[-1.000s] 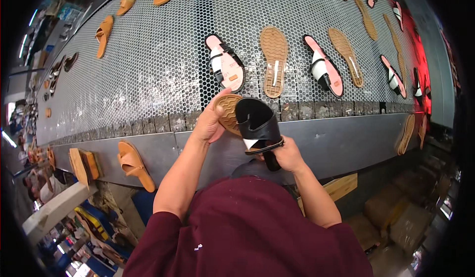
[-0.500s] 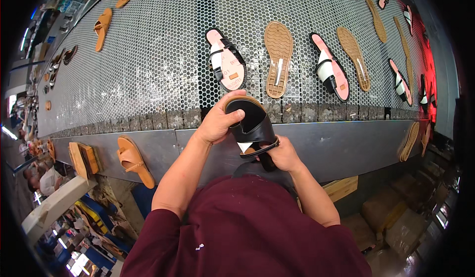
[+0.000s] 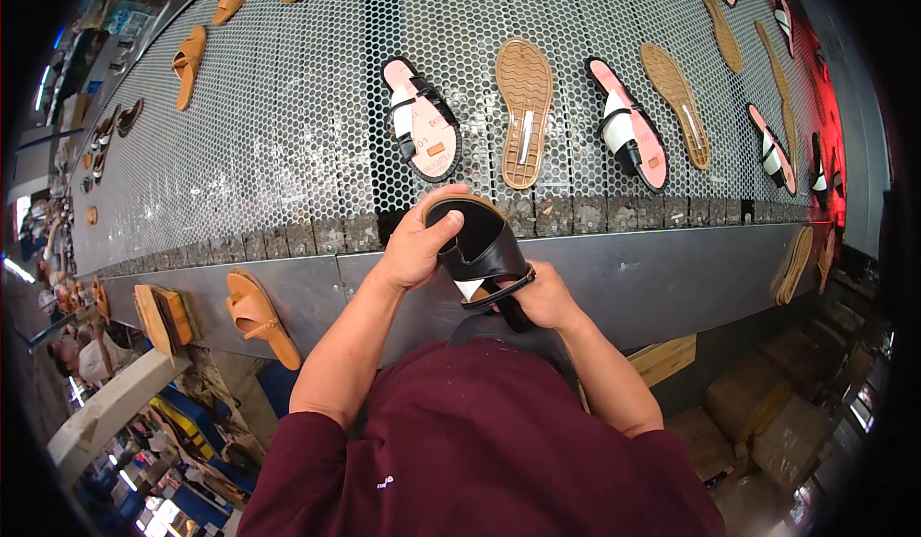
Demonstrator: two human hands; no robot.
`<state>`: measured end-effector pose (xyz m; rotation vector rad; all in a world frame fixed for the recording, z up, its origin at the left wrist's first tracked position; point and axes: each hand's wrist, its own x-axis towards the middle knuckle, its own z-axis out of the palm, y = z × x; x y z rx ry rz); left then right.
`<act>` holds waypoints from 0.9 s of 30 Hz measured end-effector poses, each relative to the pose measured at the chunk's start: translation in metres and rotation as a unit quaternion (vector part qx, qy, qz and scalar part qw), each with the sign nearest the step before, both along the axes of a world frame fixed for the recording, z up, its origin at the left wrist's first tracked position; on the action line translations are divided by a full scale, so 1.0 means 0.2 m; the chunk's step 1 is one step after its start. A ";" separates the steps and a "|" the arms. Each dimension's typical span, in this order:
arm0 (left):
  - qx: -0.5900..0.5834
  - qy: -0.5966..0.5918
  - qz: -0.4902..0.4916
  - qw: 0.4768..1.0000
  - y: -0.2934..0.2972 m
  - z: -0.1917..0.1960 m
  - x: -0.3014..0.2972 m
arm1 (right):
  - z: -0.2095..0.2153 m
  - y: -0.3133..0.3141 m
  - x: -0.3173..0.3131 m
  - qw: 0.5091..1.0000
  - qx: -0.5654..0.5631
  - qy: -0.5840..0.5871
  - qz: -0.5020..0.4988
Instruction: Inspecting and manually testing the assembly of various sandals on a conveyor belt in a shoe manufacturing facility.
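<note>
Nearest, center frame: black sandal (image 3: pixel 483 254) was held by both hands, just above the maroon shirt (image 3: pixel 480 451). Right hand (image 3: pixel 544 297) was clamped on its heel/strap end, lower right; left hand (image 3: pixel 414 246) curled over the toe end, upper left. Long axis ran approx. upper left to lower right. Beyond, the perforated conveyor (image 3: pixel 288 134) carried a pink-and-black sandal (image 3: pixel 420 119) and a tan sole (image 3: pixel 524 110), both apart from the hands.

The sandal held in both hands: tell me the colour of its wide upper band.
Black, glossy, on the sandal gripped by the left hand and right hand; the head view shows it.
</note>
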<state>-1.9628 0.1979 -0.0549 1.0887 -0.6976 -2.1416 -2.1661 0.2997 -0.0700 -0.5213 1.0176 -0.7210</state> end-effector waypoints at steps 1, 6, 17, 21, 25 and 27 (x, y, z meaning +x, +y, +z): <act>-0.002 -0.010 0.002 1.000 0.00 0.01 0.00 | 0.00 0.00 0.00 1.000 0.002 0.000 -0.001; -0.046 -0.101 -0.012 0.994 0.00 0.03 0.03 | 0.00 -0.01 0.00 1.000 0.003 0.025 0.016; -0.180 -0.396 -0.350 0.830 -0.18 0.28 0.00 | -0.01 -0.04 -0.02 0.980 -0.063 0.123 0.142; -0.160 -0.406 -0.305 0.846 -0.13 0.28 -0.01 | -0.05 -0.05 -0.05 0.973 -0.055 0.138 0.179; -0.123 -0.393 -0.243 0.878 -0.06 0.15 0.04 | 0.03 -0.06 -0.12 0.959 -0.042 0.200 0.196; -0.107 -0.385 -0.189 0.897 0.00 0.04 0.11 | 0.04 -0.02 -0.19 0.961 -0.008 0.216 0.174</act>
